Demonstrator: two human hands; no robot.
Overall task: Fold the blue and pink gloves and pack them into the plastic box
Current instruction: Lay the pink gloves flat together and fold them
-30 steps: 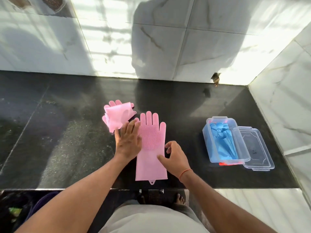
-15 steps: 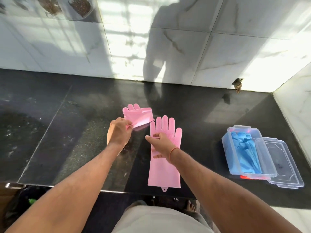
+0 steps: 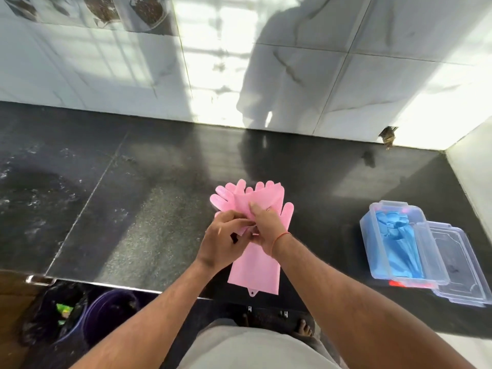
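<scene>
Both hands at centre of dark tabletop [image 3: 149, 225]; left hand [image 3: 222, 239] and right hand [image 3: 266, 225] meet over the pink gloves; fingers of each pinched on the folded pink glove [image 3: 250, 198], which is held up just above the flat pink glove [image 3: 257, 270]. Flat glove lies lengthwise on tabletop, cuff toward near edge, its fingertips partly hidden under folded one; whether the two gloves touch: cannot tell. Plastic box [image 3: 372, 235] sits well to the right, open, w/ blue gloves [image 3: 399, 246] inside; clear lid [image 3: 463, 272] lies just beside box on its right, partly tucked under it. Red thread on right wrist. Purple bucket [image 3: 106, 315] below tabletop edge at lower left.
</scene>
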